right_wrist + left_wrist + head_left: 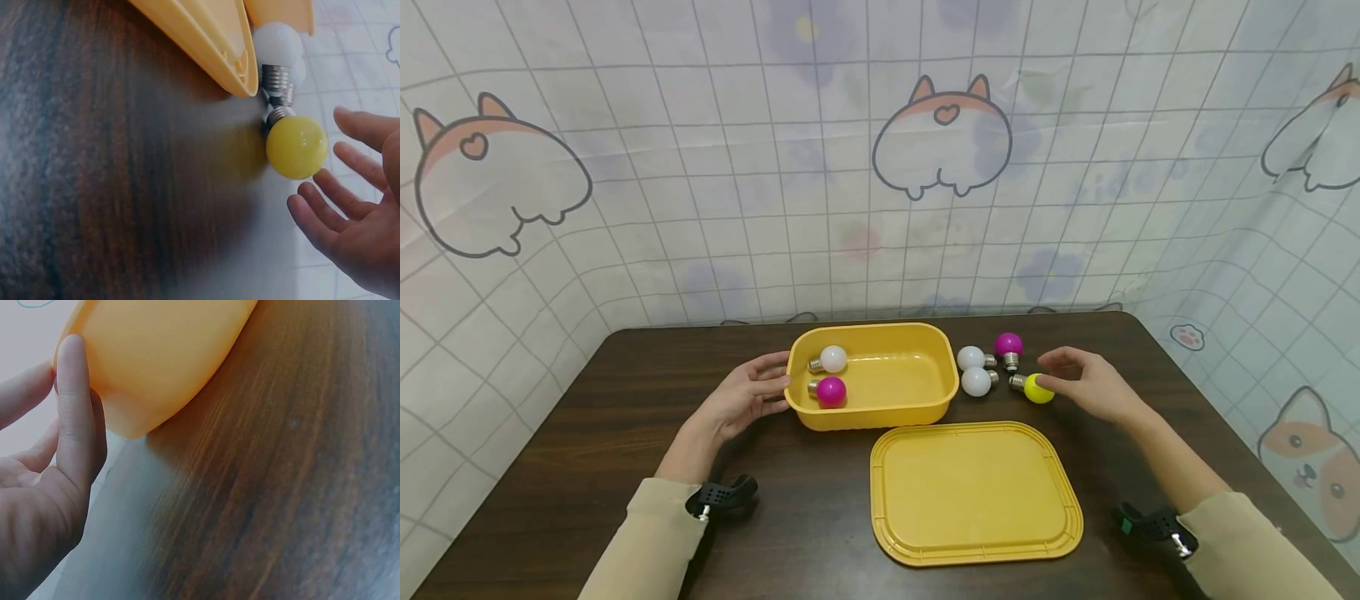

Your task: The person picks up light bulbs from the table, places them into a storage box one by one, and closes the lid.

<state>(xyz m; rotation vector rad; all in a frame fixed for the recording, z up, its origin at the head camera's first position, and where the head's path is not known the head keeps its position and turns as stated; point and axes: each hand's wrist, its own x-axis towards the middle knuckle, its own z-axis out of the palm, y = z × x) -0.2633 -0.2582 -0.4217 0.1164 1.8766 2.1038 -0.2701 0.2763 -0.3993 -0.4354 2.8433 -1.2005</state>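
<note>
My left hand (745, 398) rests its fingertips against the left end of a yellow plastic box (895, 415). Its fingers are fairly straight along the box wall in the left wrist view. Inside the box, on the left side, lie a white light bulb (833, 359) and a magenta light bulb (831, 392). My right hand (1090, 385) is beside a yellow light bulb (1040, 388), fingers spread and nothing held. In the right wrist view, the fingertips come close to the yellow bulb's (297, 149) round end.
Two white bulbs (971, 358) and another magenta bulb (1009, 344) lie right of the box. A yellow lid (977, 493) lies flat in front on the dark wooden table (790, 525). A tile-patterned cloth (760, 208) with cartoon animals hangs behind.
</note>
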